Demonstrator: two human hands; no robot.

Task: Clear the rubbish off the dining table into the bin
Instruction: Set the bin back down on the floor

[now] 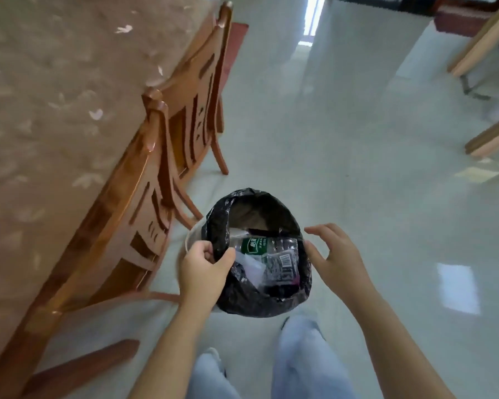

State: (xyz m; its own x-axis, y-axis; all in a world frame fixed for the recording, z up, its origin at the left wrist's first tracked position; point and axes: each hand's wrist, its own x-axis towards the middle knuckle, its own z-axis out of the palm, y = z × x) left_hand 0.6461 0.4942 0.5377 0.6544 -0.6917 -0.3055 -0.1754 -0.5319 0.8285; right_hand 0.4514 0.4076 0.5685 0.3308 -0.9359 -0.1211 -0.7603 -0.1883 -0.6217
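Black plastic liner (244, 295) lines the white bin (191, 237), which stands on the pale floor (357, 168) just beside 2 wooden chairs (144, 203) tucked against the dining table (46, 96). Inside the bin lie a crushed water bottle (264, 245) and a barcoded wrapper (283, 266). Left hand (203, 269) pinches the liner's rim; right hand (336, 256) hovers beside the bin, fingers spread, holding nothing.

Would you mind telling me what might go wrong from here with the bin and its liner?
1. The left hand pinches only one side of the black liner; lifting there could tilt the bin or pull the liner off its rim.
2. The plastic bottle lies high, near the opening, so it might spill out.
3. The right hand is open, gripping nothing, so that side is unsupported.
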